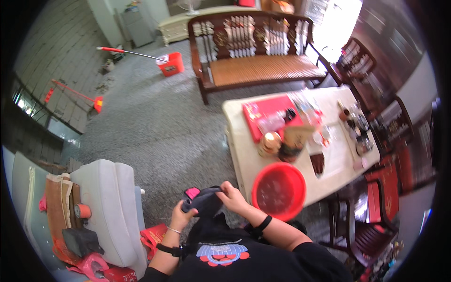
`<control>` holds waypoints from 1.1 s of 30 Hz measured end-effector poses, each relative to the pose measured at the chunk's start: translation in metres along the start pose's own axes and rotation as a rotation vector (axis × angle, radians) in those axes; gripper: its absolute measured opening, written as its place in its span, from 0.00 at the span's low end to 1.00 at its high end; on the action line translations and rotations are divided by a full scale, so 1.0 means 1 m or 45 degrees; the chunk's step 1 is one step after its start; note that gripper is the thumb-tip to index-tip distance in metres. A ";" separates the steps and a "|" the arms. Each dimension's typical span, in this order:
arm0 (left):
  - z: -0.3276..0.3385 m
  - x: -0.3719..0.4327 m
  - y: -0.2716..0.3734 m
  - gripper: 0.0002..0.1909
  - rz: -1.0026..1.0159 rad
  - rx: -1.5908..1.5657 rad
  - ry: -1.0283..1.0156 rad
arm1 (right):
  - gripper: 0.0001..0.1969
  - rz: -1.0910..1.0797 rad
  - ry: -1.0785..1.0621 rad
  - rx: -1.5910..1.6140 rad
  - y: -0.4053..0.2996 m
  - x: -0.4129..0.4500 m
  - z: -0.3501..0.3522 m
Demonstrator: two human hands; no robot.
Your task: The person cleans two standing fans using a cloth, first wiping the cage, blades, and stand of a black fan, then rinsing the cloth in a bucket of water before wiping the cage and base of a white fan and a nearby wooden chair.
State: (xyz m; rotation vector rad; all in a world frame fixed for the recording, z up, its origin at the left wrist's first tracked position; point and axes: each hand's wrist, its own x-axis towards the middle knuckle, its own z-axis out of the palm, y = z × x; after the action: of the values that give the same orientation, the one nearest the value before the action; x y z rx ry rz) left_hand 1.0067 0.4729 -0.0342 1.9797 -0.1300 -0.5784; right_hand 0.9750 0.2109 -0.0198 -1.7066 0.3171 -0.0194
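Note:
Between my two hands a dark cloth item (208,201) with a pink patch (192,192) is spread in front of my body; its exact kind is unclear. My left hand (182,215) pinches its left edge, thumb on top. At the upper right edge, the fingers of my right hand (230,197) grip the fabric. To the right of that hand, a red plastic basin (299,183) with dark, murky-looking contents sits on the corner of the pale table (243,162).
The table also bears a red box (252,116), a brown pouch (296,139), a round gold-coloured container (270,142) and cups. A dark wooden bench (260,70) stands beyond. A mop (141,55) rests in a red bucket (172,65). At left is a pale padded seat (105,211).

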 end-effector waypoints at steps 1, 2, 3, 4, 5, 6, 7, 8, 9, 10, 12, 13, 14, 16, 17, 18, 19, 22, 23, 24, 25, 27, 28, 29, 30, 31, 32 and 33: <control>-0.011 0.009 0.000 0.29 0.133 -0.136 0.061 | 0.12 -0.040 0.096 0.065 0.004 0.025 0.014; -0.033 0.017 -0.011 0.26 0.063 -0.169 -0.006 | 0.12 -0.065 0.160 0.083 0.011 0.054 0.031; -0.058 0.026 -0.024 0.24 -0.009 -0.202 -0.069 | 0.13 -0.062 0.196 0.100 0.000 0.079 0.047; -0.080 0.037 -0.015 0.22 -0.081 -0.179 -0.014 | 0.13 -0.053 0.199 0.040 -0.002 0.107 0.058; -0.102 0.046 0.000 0.22 -0.154 -0.156 0.038 | 0.14 -0.044 0.206 -0.019 -0.004 0.136 0.068; -0.127 0.056 -0.001 0.21 -0.131 -0.065 0.096 | 0.14 -0.013 0.094 -0.117 -0.012 0.160 0.081; -0.150 0.067 -0.002 0.21 -0.115 0.025 0.140 | 0.14 0.030 -0.006 -0.220 -0.020 0.179 0.095; -0.172 0.080 -0.002 0.20 -0.194 0.031 0.132 | 0.13 -0.050 -0.092 -0.268 -0.028 0.200 0.110; -0.189 0.098 0.001 0.17 0.296 0.317 0.325 | 0.15 -0.024 -0.235 -0.321 -0.042 0.217 0.122; -0.208 0.115 0.004 0.15 0.277 0.250 0.249 | 0.15 -0.036 -0.389 -0.402 -0.056 0.240 0.133; -0.241 0.152 0.018 0.14 0.260 0.182 0.169 | 0.13 -0.048 -0.635 -0.366 -0.082 0.281 0.149; -0.252 0.172 0.027 0.14 0.055 -0.279 0.177 | 0.13 -0.047 -0.631 -0.369 -0.095 0.304 0.151; -0.262 0.192 0.039 0.14 -0.157 -0.735 0.177 | 0.13 0.156 -0.643 0.277 -0.109 0.330 0.149; -0.281 0.236 0.100 0.15 -0.118 -1.280 0.071 | 0.16 0.332 -0.643 1.160 -0.134 0.378 0.141; -0.285 0.261 0.113 0.17 -0.061 -1.488 0.023 | 0.18 0.305 -0.666 1.392 -0.143 0.404 0.138; -0.285 0.286 0.122 0.17 -0.055 -1.476 0.016 | 0.26 0.368 -0.624 1.179 -0.144 0.426 0.140; -0.284 0.316 0.130 0.20 -0.039 -1.503 -0.037 | 0.26 0.350 -0.622 1.183 -0.138 0.443 0.143; -0.287 0.410 0.136 0.27 -0.033 -1.242 -0.210 | 0.38 0.130 -0.839 0.311 -0.084 0.482 0.165; -0.290 0.435 0.143 0.27 -0.049 -1.114 -0.246 | 0.40 -0.024 -0.820 -0.149 -0.070 0.502 0.172; -0.297 0.465 0.130 0.26 -0.027 -1.040 -0.288 | 0.37 0.126 -1.008 -0.159 -0.092 0.523 0.175; -0.304 0.498 0.124 0.26 -0.045 -0.796 -0.184 | 0.35 0.273 -1.164 -0.172 -0.121 0.552 0.170; -0.323 0.548 0.114 0.27 -0.065 -0.432 0.095 | 0.32 0.240 -1.178 -0.385 -0.118 0.616 0.170; -0.336 0.570 0.116 0.28 -0.053 -0.489 0.172 | 0.32 0.170 -1.124 -0.510 -0.146 0.651 0.162; -0.351 0.591 0.118 0.28 -0.041 -0.547 0.250 | 0.33 0.101 -1.067 -0.635 -0.164 0.681 0.157; -0.367 0.613 0.109 0.25 -0.042 -0.462 0.377 | 0.32 -0.147 -0.981 -0.632 -0.152 0.718 0.158; -0.380 0.632 0.125 0.22 -0.046 -0.408 0.529 | 0.29 -0.547 -0.905 -0.533 -0.152 0.755 0.154; -0.396 0.649 0.141 0.22 -0.041 -0.425 0.574 | 0.28 -0.578 -0.906 -0.512 -0.152 0.788 0.152; -0.411 0.664 0.151 0.21 -0.035 -0.446 0.634 | 0.28 -0.618 -0.919 -0.494 -0.166 0.821 0.151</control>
State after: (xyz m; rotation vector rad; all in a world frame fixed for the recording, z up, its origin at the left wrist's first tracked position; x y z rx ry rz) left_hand 1.7994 0.5154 0.0189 1.7248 0.2887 -0.1001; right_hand 1.8257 0.1974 -0.0210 -2.0072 -0.6690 0.3119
